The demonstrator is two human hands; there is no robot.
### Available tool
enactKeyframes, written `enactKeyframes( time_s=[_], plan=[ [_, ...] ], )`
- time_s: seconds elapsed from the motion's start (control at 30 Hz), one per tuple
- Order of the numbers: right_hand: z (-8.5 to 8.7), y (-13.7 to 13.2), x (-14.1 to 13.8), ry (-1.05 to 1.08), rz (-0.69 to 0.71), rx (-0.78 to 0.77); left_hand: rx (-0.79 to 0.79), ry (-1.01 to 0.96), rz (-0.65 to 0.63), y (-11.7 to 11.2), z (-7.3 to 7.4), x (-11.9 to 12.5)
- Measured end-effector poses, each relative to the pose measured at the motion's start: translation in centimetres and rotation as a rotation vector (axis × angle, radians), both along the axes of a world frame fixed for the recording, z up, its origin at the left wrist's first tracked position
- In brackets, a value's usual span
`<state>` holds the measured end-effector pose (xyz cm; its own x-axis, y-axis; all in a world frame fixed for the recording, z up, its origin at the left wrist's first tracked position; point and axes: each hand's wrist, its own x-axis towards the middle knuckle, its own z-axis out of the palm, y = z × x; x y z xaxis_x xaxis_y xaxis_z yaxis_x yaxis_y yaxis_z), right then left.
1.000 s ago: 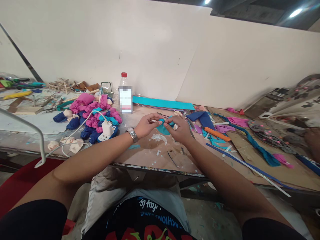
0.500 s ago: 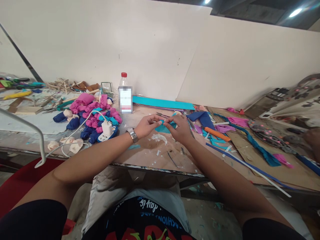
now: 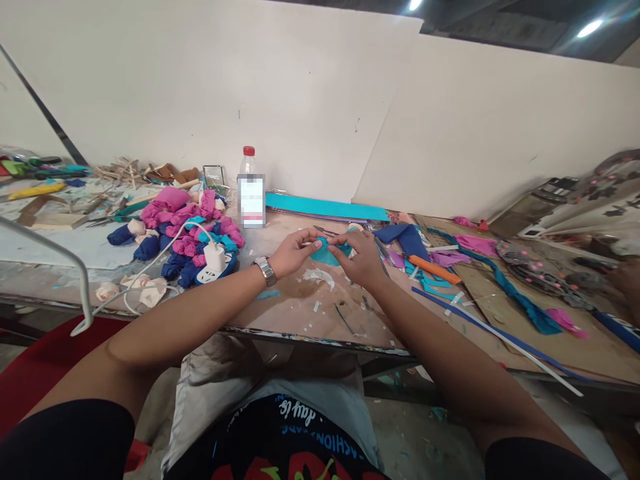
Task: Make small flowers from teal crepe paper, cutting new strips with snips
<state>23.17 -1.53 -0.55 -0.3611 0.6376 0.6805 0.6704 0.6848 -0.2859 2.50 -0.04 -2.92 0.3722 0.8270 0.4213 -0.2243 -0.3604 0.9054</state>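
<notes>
Both my hands meet over the middle of the worktable (image 3: pixel 300 310), pinching a small turquoise piece of crepe paper (image 3: pixel 325 253) between them. My left hand (image 3: pixel 293 250), with a wristwatch, grips its left side with thumb and fingers closed. My right hand (image 3: pixel 360 257) pinches the right side, fingers curled. The paper is folded or gathered; its exact shape is hidden by my fingers. A white scrap (image 3: pixel 320 275) lies just under the hands.
A pile of pink, blue and cream paper flowers (image 3: pixel 180 233) lies left, with a white charger on a power strip (image 3: pixel 214 259). A bottle (image 3: pixel 250 190) stands behind. Turquoise sheets (image 3: pixel 325 207), an orange knife (image 3: pixel 434 268), paper strips and scraps spread right.
My hands have shifted slightly away along the table, working the turquoise piece between the fingers. The fold looks tighter than a second ago.
</notes>
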Motion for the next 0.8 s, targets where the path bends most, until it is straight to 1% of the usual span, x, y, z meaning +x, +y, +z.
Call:
enactKeyframes(
  time_s=[0.13,0.3,0.47,0.63,0.8],
  plan=[
    [0.02,-0.05,-0.04,-0.003,-0.011,-0.005,0.044,0.045,0.016,-0.23,0.14,-0.12],
    [0.04,-0.15,-0.08,0.005,-0.015,-0.008,0.029,0.035,-0.008,-0.06,-0.13,-0.08],
    [-0.06,-0.08,-0.13,0.014,-0.023,0.007,-0.045,-0.019,0.1,0.39,-0.75,0.2],
    [-0.2,0.01,-0.09,0.003,-0.028,0.006,-0.03,0.009,0.094,0.4,-0.71,0.13],
    [-0.1,-0.09,-0.05,0.005,-0.002,0.028,-0.042,-0.031,0.07,0.59,-0.76,0.03]
  ],
)
